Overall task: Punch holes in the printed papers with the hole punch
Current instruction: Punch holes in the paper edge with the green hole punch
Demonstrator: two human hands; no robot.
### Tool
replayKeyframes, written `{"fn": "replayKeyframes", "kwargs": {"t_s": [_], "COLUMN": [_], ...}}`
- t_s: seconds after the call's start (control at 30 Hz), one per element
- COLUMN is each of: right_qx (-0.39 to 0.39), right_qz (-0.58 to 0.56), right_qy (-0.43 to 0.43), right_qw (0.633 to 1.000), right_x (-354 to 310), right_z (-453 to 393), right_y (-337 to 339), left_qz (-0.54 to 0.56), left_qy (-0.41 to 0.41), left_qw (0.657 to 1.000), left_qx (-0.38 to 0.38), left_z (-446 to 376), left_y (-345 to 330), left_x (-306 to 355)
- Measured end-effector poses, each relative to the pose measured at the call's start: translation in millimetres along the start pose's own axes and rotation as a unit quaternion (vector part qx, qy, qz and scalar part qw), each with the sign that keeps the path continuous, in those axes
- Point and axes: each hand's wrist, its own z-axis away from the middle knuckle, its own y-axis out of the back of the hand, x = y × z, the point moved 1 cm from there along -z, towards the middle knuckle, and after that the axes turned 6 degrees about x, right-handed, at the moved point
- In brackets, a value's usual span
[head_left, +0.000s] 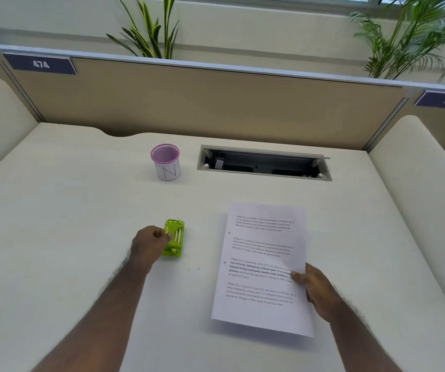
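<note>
Bright, even daylight; soft shadows; edges bowed, slightly blurred

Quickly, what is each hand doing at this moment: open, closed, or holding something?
Left hand: grip closed on the small green plastic hole punch.
Right hand: grip closed on the white printed paper sheets.

Left arm: bare forearm enters from the bottom left and reaches forward and slightly right across the desk.
Left hand [150, 244]: back of the hand up, fingers curled toward the right, fingertips touching the left side of the small lime-green plastic hole punch [174, 238]; whether it truly grips cannot be told.
Right arm: bare forearm enters from the bottom right and angles forward and left.
Right hand [316, 288]: closed on the right edge of the white printed paper sheet [263, 267], thumb lying on top, remaining fingers hidden beneath the sheet.
Spacing: hands well apart, left one farther forward.
</note>
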Motion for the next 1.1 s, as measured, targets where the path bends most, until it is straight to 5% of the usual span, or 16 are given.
{"fn": "replayKeyframes", "kwargs": {"t_s": [0.43,0.57,0.67,0.87,1.1], "right_qx": [0.057,0.07,0.069,0.084,0.138], "right_qz": [-0.012,-0.021,-0.035,-0.045,0.006], "right_qy": [0.03,0.06,0.062,0.079,0.099], "right_qw": [0.998,0.996,0.995,0.992,0.985], "right_x": [-6,-10,-13,-21,-30], "right_z": [7,7,5,-5,-23], "right_y": [41,52,60,79,107], "left_qz": [-0.11,-0.121,-0.049,0.035,0.069], "left_qy": [0.008,-0.119,-0.213,-0.043,0.006], "left_qw": [0.993,0.971,0.975,0.949,0.953], "left_qx": [0.041,0.167,0.038,-0.31,-0.296], "left_z": [-12,23,67,137,138], "left_y": [11,-6,-54,-136,-181], "left_x": [-9,22,50,71,97]}}
